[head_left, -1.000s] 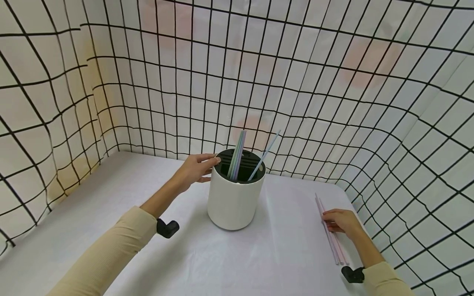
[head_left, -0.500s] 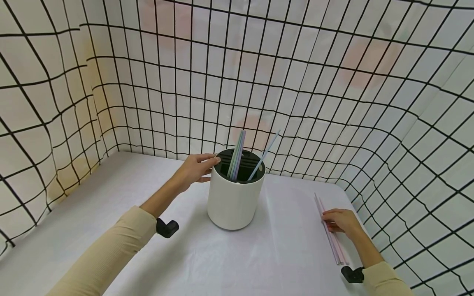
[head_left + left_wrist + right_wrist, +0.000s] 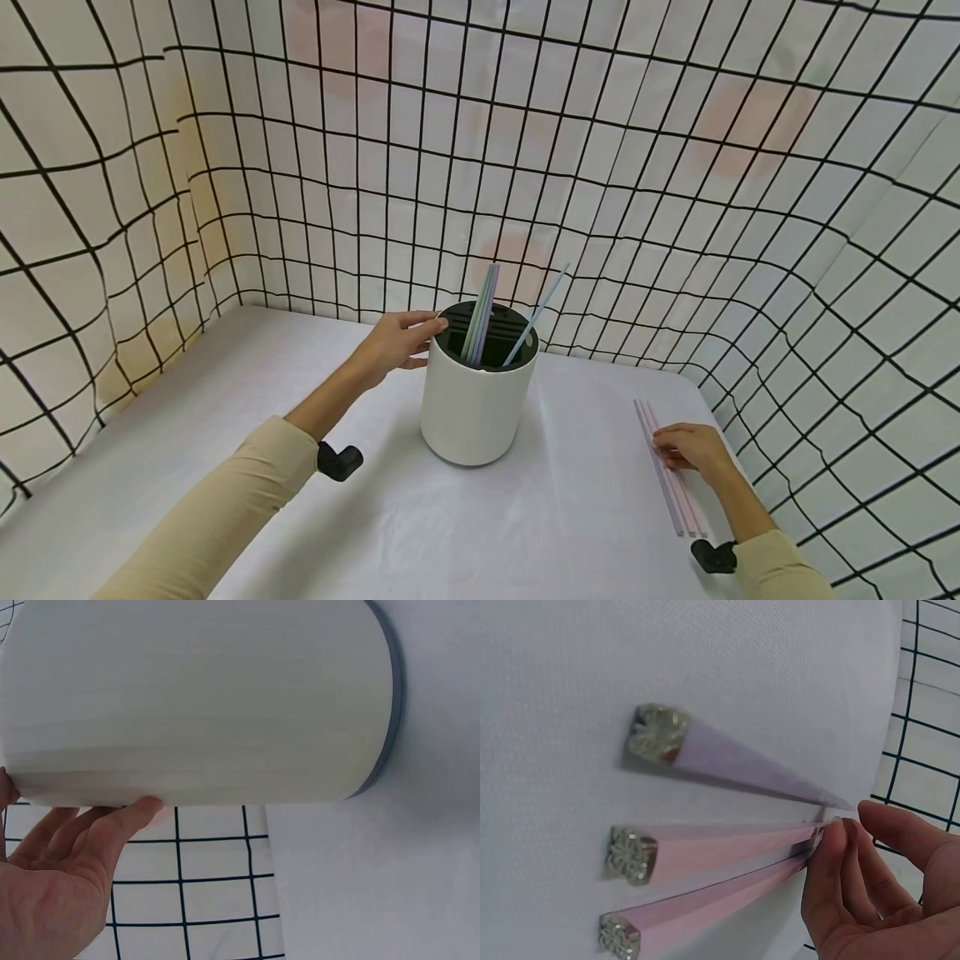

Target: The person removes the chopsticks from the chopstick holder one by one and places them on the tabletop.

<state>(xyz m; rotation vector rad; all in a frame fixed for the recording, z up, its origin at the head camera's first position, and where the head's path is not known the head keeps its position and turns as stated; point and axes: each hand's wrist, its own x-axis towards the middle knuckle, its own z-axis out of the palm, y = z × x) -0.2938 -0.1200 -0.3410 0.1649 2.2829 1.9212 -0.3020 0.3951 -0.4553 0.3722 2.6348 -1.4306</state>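
Observation:
My left hand grips the rim and side of a white cylindrical utensil holder. In the left wrist view its fingertips rest on the white wall. Several pale green and purple chopsticks lean together inside, with a blue chopstick apart at the right. On the table at the right, a purple chopstick and two pink chopsticks lie side by side, flower-patterned metal ends toward me. My right hand touches them near their middles, thumb and forefinger tips apart; the exact contact is partly hidden.
A black wire grid stands round the back and sides of the white-covered table. Its right side runs close beside my right hand. A black slotted insert sits in the holder's mouth.
The purple chopstick has shifted slightly left and toward me, apart from the pink ones. My right hand has barely moved. The left hand and the holder stay in place.

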